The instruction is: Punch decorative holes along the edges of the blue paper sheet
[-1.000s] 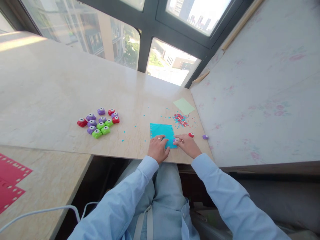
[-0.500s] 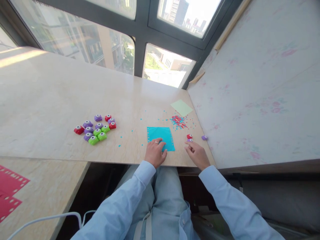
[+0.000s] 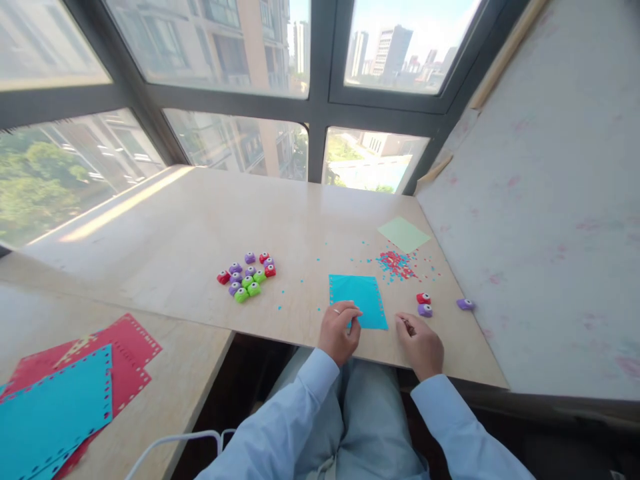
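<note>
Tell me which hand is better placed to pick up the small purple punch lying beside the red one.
Right, probably. The right hand rests on the table just below the purple punch and red punch, while the left hand lies on the teal paper, farther away.
</note>
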A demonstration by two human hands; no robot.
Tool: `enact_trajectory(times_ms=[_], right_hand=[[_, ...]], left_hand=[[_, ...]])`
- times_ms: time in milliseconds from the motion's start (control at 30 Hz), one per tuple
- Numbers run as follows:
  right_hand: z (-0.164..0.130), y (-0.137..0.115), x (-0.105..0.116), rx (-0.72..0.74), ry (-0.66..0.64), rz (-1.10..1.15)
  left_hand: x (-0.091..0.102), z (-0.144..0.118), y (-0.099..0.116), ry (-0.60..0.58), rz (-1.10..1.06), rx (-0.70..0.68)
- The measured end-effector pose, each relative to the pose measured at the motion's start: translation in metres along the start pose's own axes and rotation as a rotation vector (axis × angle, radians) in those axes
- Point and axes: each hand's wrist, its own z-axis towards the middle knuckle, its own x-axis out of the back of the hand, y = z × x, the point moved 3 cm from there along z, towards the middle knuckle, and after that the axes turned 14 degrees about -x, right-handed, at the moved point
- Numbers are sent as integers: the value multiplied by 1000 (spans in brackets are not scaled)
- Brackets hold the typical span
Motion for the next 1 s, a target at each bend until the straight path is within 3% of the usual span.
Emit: enact_trajectory(times_ms=[133, 333, 467, 600, 767, 1000], right_hand=[[-6, 2, -1, 119, 55, 39], [-11, 3, 0, 246, 100, 51], [-12, 3, -1, 248, 102, 64], [-11, 3, -1, 248, 103, 84], [-12, 3, -1, 265, 96, 84], [-12, 1, 1, 237, 80, 68]], left_hand=[[39, -3, -5, 121, 101, 51], [133, -13, -49, 342, 311, 443], [171, -18, -72, 394, 418, 575], [174, -19, -81, 278, 510, 577], [154, -20, -78, 102, 605, 473], [134, -21, -70, 115, 454, 439]])
